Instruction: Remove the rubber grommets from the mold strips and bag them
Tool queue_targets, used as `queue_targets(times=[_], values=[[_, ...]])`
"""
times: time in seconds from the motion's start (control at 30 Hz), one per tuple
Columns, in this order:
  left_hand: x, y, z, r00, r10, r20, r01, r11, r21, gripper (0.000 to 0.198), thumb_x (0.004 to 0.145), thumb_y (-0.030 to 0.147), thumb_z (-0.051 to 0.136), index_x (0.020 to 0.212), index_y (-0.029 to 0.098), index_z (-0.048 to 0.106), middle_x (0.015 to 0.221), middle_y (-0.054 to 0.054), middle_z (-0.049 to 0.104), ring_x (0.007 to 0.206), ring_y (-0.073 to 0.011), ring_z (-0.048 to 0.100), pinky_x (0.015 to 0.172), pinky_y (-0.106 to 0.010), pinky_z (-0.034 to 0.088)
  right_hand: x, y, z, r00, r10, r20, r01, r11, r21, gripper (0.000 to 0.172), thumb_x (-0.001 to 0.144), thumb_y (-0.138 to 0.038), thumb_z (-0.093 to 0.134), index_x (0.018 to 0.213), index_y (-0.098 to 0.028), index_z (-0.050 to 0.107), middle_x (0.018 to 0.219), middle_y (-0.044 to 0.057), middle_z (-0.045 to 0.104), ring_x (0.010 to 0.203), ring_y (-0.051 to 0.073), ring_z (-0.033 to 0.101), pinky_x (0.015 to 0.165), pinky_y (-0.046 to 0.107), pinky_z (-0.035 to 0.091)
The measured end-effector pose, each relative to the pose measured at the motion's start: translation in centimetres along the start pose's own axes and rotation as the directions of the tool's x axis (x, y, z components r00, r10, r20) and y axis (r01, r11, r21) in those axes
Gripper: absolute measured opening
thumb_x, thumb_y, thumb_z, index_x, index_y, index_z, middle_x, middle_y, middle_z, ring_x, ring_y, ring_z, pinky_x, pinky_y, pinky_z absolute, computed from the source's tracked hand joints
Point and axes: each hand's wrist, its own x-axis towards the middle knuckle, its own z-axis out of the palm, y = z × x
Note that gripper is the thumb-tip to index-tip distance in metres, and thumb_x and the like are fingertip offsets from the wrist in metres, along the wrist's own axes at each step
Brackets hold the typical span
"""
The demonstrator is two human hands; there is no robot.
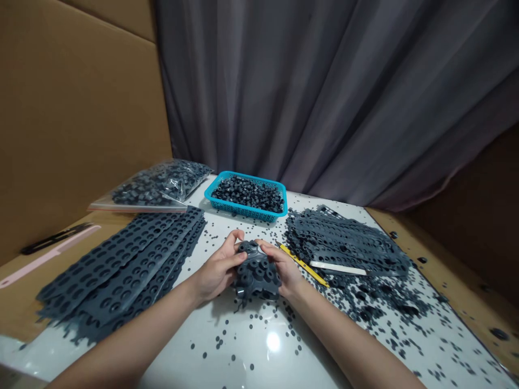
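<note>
Between my two hands is a bent dark grey rubber sheet (259, 275) with raised round cups, held above the white table. My left hand (221, 267) grips its left side, thumb on top and the index finger raised. On the other side my right hand (284, 267) is closed on the sheet's upper right edge. The sheet curls over itself, so its underside and some fingertips are hidden. Small dark discs (219, 341) lie scattered on the table below it.
Flat moulded rubber sheets (121, 265) are stacked at left, below a clear bag (162, 183) of small dark parts. Behind my hands stands a blue basket (247, 212) of similar parts. At right are punched sheets (348, 243), a yellow pen-like tool (304, 265) and a white one (338, 268).
</note>
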Motion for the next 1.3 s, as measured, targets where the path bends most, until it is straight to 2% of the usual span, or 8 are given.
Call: queue_targets(times=[0.27, 0.47, 0.6, 0.7, 0.9, 1.03, 1.13, 1.3], values=[[-0.1, 0.3, 0.0, 0.997, -0.03, 0.074, 0.013, 0.976, 0.218, 0.029, 0.083, 0.027, 0.059, 0.1, 0.027, 0.036, 0.08, 0.004, 0.052, 0.066, -0.0108, 0.054, 0.062, -0.021, 0.04, 0.0, -3.3, 0.3, 0.956, -0.244, 0.162, 0.285, 0.903, -0.322, 0.033, 0.082, -0.042, 0.049, 0.06, -0.021, 0.036, 0.056, -0.005, 0.025, 0.051, 0.012, 0.024, 0.053, 0.025, 0.024], [-0.7, 0.5, 0.1, 0.999, 0.031, 0.036, -0.044, 0.883, 0.467, 0.027, 0.085, 0.027, 0.054, 0.104, 0.028, 0.034, 0.086, 0.003, 0.056, 0.071, -0.0124, 0.052, 0.065, -0.023, 0.04, -2.0, -5.1, 1.6, 0.947, -0.195, 0.256, 0.304, 0.277, -0.912, 0.027, 0.091, -0.039, 0.041, 0.073, -0.019, 0.045, 0.068, -0.001, 0.044, 0.064, 0.014, 0.039, 0.062, 0.026, 0.03], [-0.9, 0.4, 0.1, 0.998, 0.062, 0.033, -0.07, 0.831, 0.553, 0.03, 0.083, 0.028, 0.057, 0.105, 0.027, 0.036, 0.09, 0.001, 0.059, 0.079, -0.0146, 0.054, 0.069, -0.024, 0.04, -2.7, -5.1, 2.5, 0.952, -0.127, 0.28, 0.292, 0.092, -0.952, 0.025, 0.089, -0.039, 0.045, 0.075, -0.018, 0.046, 0.071, 0.0, 0.049, 0.066, 0.014, 0.042, 0.062, 0.025, 0.029], [-0.8, 0.3, 0.3, 0.997, 0.073, 0.029, -0.078, 0.86, 0.505, 0.03, 0.081, 0.031, 0.061, 0.101, 0.026, 0.039, 0.08, 0.003, 0.059, 0.069, -0.0124, 0.053, 0.062, -0.021, 0.039, -2.5, -4.6, 2.6, 0.956, -0.083, 0.28, 0.292, 0.225, -0.93, 0.032, 0.089, -0.041, 0.044, 0.068, -0.018, 0.043, 0.063, -0.003, 0.042, 0.06, 0.011, 0.037, 0.058, 0.024, 0.027], [-0.3, 0.4, 1.0, 0.996, -0.007, -0.093, 0.014, 0.997, 0.076, 0.031, 0.078, 0.035, 0.065, 0.093, 0.023, 0.04, 0.065, 0.005, 0.054, 0.051, -0.0089, 0.05, 0.05, -0.018, 0.037, -1.3, -2.4, 1.7, 0.97, -0.077, 0.233, 0.184, 0.855, -0.485, 0.038, 0.081, -0.045, 0.054, 0.059, -0.02, 0.036, 0.056, -0.006, 0.026, 0.052, 0.01, 0.024, 0.051, 0.024, 0.022], [-0.1, 1.3, 0.6, 0.97, 0.072, -0.232, -0.075, 0.997, -0.005, 0.033, 0.075, 0.031, 0.069, 0.096, 0.022, 0.045, 0.064, 0.006, 0.05, 0.057, -0.0082, 0.052, 0.056, -0.017, 0.04, -0.5, -3.3, 0.5, 0.943, -0.306, 0.129, 0.328, 0.92, -0.215, 0.041, 0.086, -0.042, 0.042, 0.057, -0.022, 0.021, 0.054, -0.006, 0.017, 0.048, 0.011, 0.018, 0.05, 0.026, 0.026], [0.0, 1.6, 0.3, 0.974, 0.087, -0.21, -0.075, 0.995, 0.062, 0.027, 0.079, 0.032, 0.063, 0.096, 0.023, 0.044, 0.066, 0.006, 0.05, 0.054, -0.0073, 0.048, 0.054, -0.016, 0.038, 1.3, -5.4, -1.1, 0.881, -0.47, 0.058, 0.416, 0.71, -0.568, 0.035, 0.089, -0.043, 0.033, 0.062, -0.022, 0.025, 0.058, -0.005, 0.023, 0.051, 0.012, 0.026, 0.054, 0.027, 0.031], [0.3, 1.3, -0.2, 0.957, 0.163, -0.239, -0.105, 0.965, 0.239, 0.02, 0.085, 0.032, 0.048, 0.103, 0.023, 0.043, 0.068, 0.005, 0.051, 0.061, -0.0095, 0.048, 0.058, -0.018, 0.037, 8.6, -9.4, -3.8, 0.85, -0.525, 0.032, 0.16, 0.2, -0.967, 0.023, 0.084, -0.043, 0.041, 0.075, -0.023, 0.039, 0.063, -0.003, 0.037, 0.065, 0.016, 0.04, 0.066, 0.029, 0.036]])
